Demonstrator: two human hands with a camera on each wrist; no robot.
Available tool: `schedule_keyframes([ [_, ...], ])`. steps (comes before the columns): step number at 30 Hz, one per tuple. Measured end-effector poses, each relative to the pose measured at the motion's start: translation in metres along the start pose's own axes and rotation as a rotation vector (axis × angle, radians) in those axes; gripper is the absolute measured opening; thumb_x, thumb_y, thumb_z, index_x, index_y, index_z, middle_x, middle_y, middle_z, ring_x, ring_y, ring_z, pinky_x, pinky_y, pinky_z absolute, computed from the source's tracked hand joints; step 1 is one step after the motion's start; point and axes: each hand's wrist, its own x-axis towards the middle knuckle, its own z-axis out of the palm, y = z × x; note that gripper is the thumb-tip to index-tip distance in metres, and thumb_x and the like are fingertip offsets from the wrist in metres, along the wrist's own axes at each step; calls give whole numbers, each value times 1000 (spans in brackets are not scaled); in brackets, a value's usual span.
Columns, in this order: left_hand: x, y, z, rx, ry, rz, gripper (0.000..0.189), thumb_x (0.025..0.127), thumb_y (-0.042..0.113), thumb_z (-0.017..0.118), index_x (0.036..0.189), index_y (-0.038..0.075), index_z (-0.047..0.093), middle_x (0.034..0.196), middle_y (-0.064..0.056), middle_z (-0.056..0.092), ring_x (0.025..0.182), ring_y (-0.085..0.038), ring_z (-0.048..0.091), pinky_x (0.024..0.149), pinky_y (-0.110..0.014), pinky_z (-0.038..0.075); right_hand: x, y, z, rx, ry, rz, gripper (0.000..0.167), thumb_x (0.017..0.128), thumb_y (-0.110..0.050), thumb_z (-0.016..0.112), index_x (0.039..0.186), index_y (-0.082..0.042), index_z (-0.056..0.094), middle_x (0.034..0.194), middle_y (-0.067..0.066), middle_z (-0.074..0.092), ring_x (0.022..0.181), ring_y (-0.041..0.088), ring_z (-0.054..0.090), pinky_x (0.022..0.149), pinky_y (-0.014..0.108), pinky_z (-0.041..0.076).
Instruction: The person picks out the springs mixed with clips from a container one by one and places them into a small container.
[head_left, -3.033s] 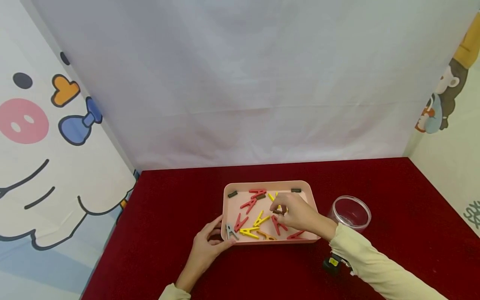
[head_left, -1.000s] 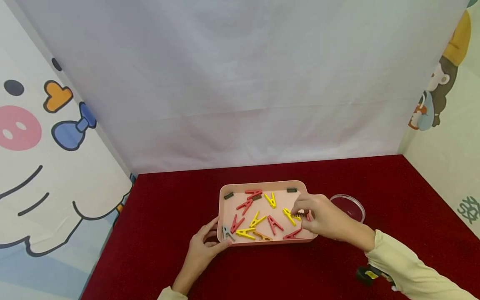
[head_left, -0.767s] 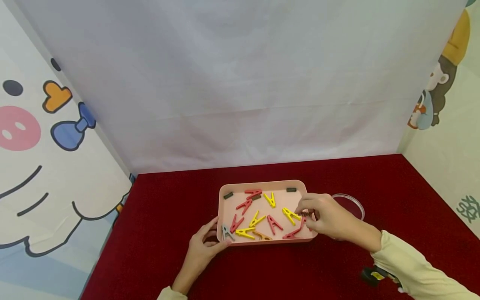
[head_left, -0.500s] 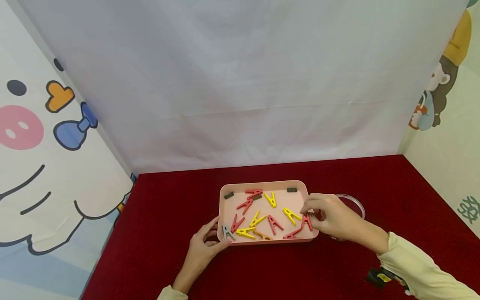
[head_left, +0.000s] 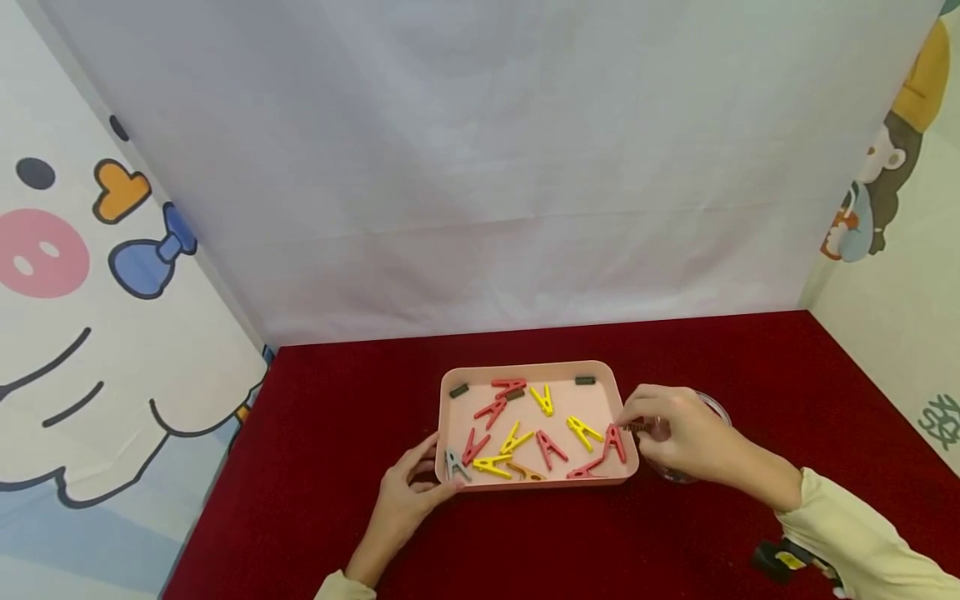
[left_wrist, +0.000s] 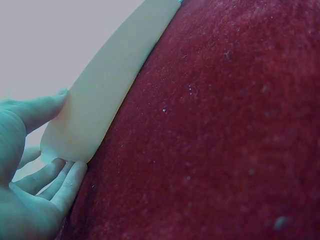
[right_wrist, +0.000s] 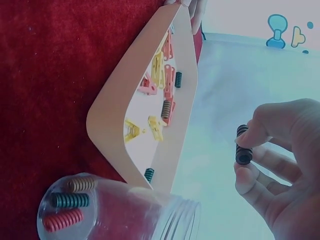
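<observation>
My right hand (head_left: 686, 433) pinches a dark coil spring (right_wrist: 243, 145) between thumb and fingers, just past the right side of the pink tray (head_left: 540, 485). The clear jar (right_wrist: 125, 212) stands partly hidden beneath that hand; in the right wrist view it contains a brown spring (right_wrist: 82, 184), a green spring (right_wrist: 70, 200) and a red spring (right_wrist: 63, 220). At the tray's front left corner my left hand (head_left: 405, 492) grips it, thumb at the rim and fingers against the outside. Red, yellow, orange and grey clothespins lie in the tray, among them a red clothespin (head_left: 615, 443) near the right wall.
More springs lie in the tray: a dark spring (head_left: 585, 380) at the back right, another dark spring (head_left: 459, 390) at the back left, and a brown spring (head_left: 514, 394) against red clothespins. A dark red cloth (head_left: 337, 400) covers the table. White curtain (head_left: 525, 167) hangs behind.
My right hand has moved right with the spring, from above the tray to beyond its right wall, over the jar. The left hand keeps its grip on the tray corner.
</observation>
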Motion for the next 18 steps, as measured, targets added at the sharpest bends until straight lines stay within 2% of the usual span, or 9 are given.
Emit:
schedule_keyframes([
  [5,0,0,0,-2,2,4,71,75,8,81,138,6,48,121,-17,55,104,-29,56,77,-28,52,-4,3,-5,-19,3,19,42,64,13,63,86,-21,71,85,-11,59,59,4,45,48,19,40],
  [10,-1,0,1,2,4,-3,71,75,9,81,138,6,49,121,-16,55,103,-28,56,77,-28,52,-7,5,-9,1,6,16,41,65,14,64,86,-21,70,86,-8,60,61,5,47,48,21,42],
  [18,0,0,0,-5,3,-9,71,75,10,81,138,6,49,120,-16,55,103,-28,57,77,-28,53,-12,8,-18,-28,4,35,39,65,12,66,86,-21,70,87,-9,61,65,6,48,50,21,43],
])
